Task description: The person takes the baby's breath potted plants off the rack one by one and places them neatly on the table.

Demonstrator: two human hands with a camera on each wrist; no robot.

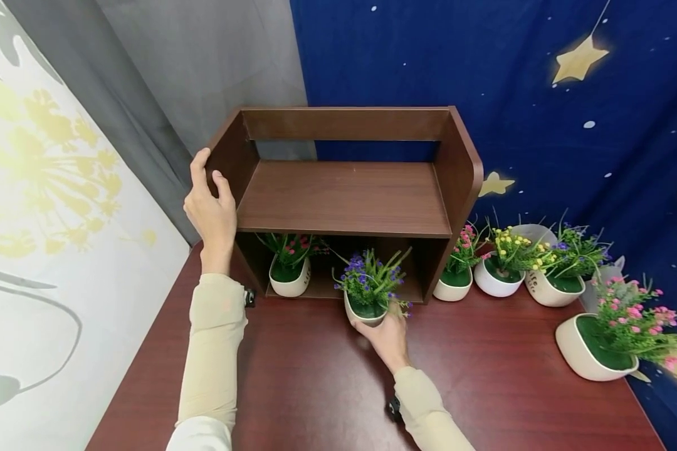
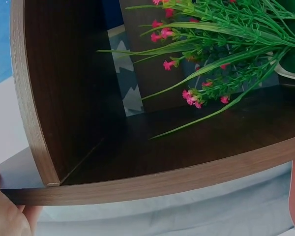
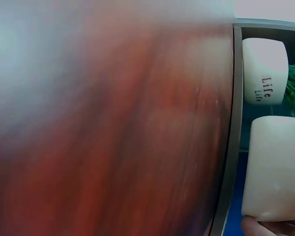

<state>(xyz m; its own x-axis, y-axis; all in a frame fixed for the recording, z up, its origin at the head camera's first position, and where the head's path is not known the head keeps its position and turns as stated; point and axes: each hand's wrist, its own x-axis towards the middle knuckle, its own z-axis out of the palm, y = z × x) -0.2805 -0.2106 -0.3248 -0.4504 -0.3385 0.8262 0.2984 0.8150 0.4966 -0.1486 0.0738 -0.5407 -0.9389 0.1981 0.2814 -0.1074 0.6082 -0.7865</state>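
My left hand (image 1: 211, 210) grips the left side panel of a brown wooden shelf (image 1: 344, 197), thumb on the inner face. In the left wrist view, part of that hand (image 2: 7, 211) shows at the corner of a shelf board. My right hand (image 1: 386, 338) holds the white pot of a purple-flowered potted plant (image 1: 369, 282) at the front of the lower compartment. The right wrist view shows this pot (image 3: 275, 169) from the side, with fingers at its edges. A red-flowered potted plant (image 1: 289, 275) stands at the left in the same compartment.
Right of the shelf stand potted plants with red (image 1: 453, 282), yellow (image 1: 499, 275) and purple (image 1: 558, 288) flowers. A pink-flowered one (image 1: 598, 347) stands near the right edge of the red-brown table (image 1: 316, 376). Curtains (image 1: 372, 56) hang behind; a white patterned panel (image 1: 62, 250) borders the left.
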